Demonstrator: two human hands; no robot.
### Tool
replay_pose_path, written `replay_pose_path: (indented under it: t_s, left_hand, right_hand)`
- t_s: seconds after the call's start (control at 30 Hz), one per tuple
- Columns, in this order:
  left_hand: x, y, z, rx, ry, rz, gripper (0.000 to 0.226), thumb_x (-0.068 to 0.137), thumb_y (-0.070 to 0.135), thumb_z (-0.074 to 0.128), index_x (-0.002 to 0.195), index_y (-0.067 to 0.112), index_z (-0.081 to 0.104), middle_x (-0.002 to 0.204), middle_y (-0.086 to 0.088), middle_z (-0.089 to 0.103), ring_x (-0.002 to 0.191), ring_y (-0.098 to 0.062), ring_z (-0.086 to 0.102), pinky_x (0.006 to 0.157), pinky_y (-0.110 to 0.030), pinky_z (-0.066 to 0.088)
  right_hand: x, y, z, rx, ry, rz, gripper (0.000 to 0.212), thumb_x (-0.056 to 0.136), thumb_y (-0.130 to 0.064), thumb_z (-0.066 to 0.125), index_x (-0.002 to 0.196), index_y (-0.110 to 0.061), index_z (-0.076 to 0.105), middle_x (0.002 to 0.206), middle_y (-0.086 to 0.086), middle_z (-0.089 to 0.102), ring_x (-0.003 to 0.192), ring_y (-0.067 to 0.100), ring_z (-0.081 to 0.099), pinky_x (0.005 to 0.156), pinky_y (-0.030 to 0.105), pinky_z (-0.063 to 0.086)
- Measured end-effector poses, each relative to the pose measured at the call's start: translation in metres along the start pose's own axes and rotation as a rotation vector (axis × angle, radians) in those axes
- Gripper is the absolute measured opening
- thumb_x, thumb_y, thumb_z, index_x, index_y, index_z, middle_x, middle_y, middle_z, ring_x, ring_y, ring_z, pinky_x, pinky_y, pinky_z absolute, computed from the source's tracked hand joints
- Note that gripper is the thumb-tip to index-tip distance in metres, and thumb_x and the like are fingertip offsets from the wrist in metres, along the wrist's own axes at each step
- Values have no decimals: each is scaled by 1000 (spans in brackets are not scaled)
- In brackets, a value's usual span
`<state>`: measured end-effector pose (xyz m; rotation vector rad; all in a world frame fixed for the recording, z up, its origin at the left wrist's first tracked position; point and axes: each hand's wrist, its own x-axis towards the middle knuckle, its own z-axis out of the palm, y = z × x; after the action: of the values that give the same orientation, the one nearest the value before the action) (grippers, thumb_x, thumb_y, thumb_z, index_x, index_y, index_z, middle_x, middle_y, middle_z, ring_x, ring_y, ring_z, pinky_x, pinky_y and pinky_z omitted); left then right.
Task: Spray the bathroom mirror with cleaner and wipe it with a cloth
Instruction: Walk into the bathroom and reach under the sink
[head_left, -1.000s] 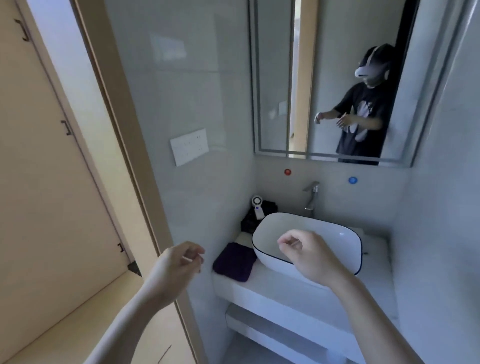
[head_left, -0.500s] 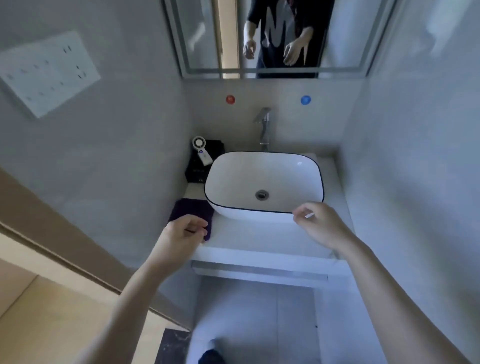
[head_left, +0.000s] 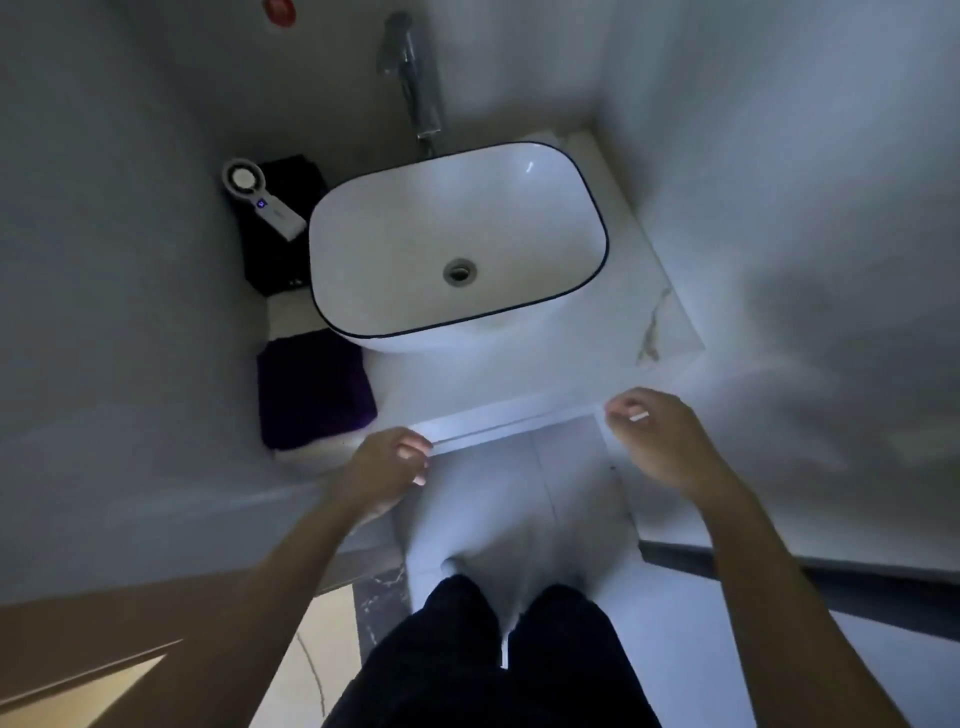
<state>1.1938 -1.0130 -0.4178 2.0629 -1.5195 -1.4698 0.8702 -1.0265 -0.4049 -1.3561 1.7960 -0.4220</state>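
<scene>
A folded dark purple cloth (head_left: 314, 387) lies on the white counter (head_left: 519, 374), left of the basin. My left hand (head_left: 387, 467) hovers just below and right of the cloth, at the counter's front edge, fingers curled and holding nothing. My right hand (head_left: 657, 434) hangs at the counter's front right corner, fingers loosely curled, also holding nothing. The mirror is out of view above. I see no spray bottle.
A white basin with a dark rim (head_left: 457, 244) fills the counter, with a chrome tap (head_left: 415, 78) behind it. A white handheld device (head_left: 262, 200) rests on a black box (head_left: 278, 234) at the back left. Walls close in on both sides. My legs (head_left: 493, 654) stand below.
The view has tilted down, so the mirror has left the frame and the scene looks darker. Both hands have drawn back to the counter's front edge.
</scene>
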Motion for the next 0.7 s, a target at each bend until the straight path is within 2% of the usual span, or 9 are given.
replay_pose_path:
  t_s: [0.07, 0.17, 0.27, 0.33, 0.4, 0.47, 0.53, 0.63, 0.7]
  left_hand:
    - [6, -7, 18, 28, -71, -42, 28, 92, -4, 50, 93, 17, 68, 91, -8, 75, 72, -18, 73, 78, -33, 56]
    - [11, -4, 45, 73, -133, -72, 18, 89, 7, 55, 97, 16, 70, 93, -6, 75, 74, -15, 73, 75, -31, 55]
    - [25, 5, 72, 98, -165, -65, 22, 77, 20, 54, 92, 22, 70, 90, -1, 76, 66, -5, 71, 71, -29, 53]
    - [38, 10, 90, 126, -204, -38, 25, 73, 24, 50, 90, 27, 68, 90, 3, 75, 67, -1, 71, 76, -31, 56]
    - [52, 11, 109, 171, -233, -6, 18, 83, 21, 53, 90, 31, 66, 91, 5, 74, 73, -4, 72, 81, -33, 56]
    - [73, 4, 131, 227, -252, 33, 25, 94, 9, 55, 93, 31, 65, 95, 5, 73, 82, -12, 72, 83, -32, 56]
    - [96, -12, 152, 292, -293, 70, 28, 94, 8, 55, 95, 34, 65, 99, 8, 72, 88, -15, 71, 85, -35, 56]
    - [134, -40, 192, 370, -369, 101, 24, 94, 14, 57, 103, 34, 65, 103, 13, 68, 92, -11, 68, 85, -33, 55]
    - [158, -56, 214, 405, -408, 102, 24, 95, 15, 56, 109, 34, 63, 106, 16, 65, 94, -6, 66, 84, -30, 54]
  right_hand:
    - [-7, 26, 16, -5, -29, 39, 10, 97, -20, 56, 90, -21, 63, 91, -2, 66, 86, 17, 64, 65, 23, 41]
    - [-9, 59, 31, 25, -47, 85, 15, 98, -20, 53, 84, -22, 58, 80, -10, 58, 74, 10, 55, 59, 19, 36]
    - [-5, 91, 36, 70, -29, 151, 10, 98, -21, 55, 98, -17, 64, 92, -4, 62, 86, 16, 59, 69, 25, 40]
    - [0, 114, 33, 113, 33, 215, 13, 97, -20, 56, 106, -15, 64, 102, -2, 63, 94, 18, 60, 77, 27, 42]
    - [10, 138, 30, 136, 94, 253, 11, 96, -18, 56, 105, -17, 63, 101, -4, 61, 94, 18, 60, 75, 25, 42]
    - [25, 161, 36, 142, 130, 288, 10, 94, -15, 56, 101, -19, 62, 96, -7, 60, 90, 18, 59, 71, 23, 43]
    - [42, 181, 53, 196, 142, 339, 12, 92, -14, 56, 101, -17, 63, 95, -7, 62, 87, 21, 60, 73, 27, 48]
    - [70, 215, 93, 217, 156, 343, 17, 93, -12, 56, 108, -17, 64, 98, -4, 64, 91, 20, 63, 79, 26, 45]
    - [86, 235, 122, 219, 149, 329, 23, 93, -13, 56, 115, -17, 63, 107, -1, 65, 93, 18, 64, 83, 26, 45]
